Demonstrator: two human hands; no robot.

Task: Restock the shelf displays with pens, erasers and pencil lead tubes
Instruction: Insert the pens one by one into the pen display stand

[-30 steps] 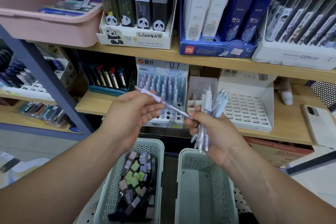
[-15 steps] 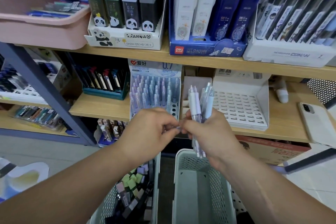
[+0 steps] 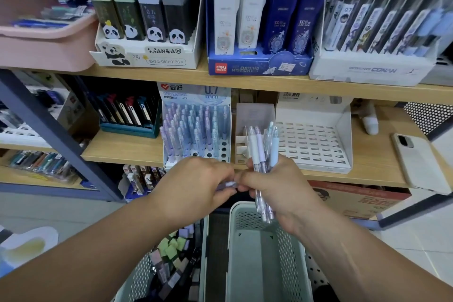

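My right hand keeps its fingers wrapped round the spare pens, upright at centre frame, as stock. My left hand pinches one pen, probably singled out for the empty holes in the rack just above.

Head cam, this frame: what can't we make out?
All head view:
- Pen between the hands: left hand and right hand, which holds a pen bundle, cover all but a lilac bit.
- Pink tub contents: blurred, cut by left edge.
- Left basket contents: partly behind forearm, cut by bottom edge.
- Conan display pens: blurred, cut at top right.
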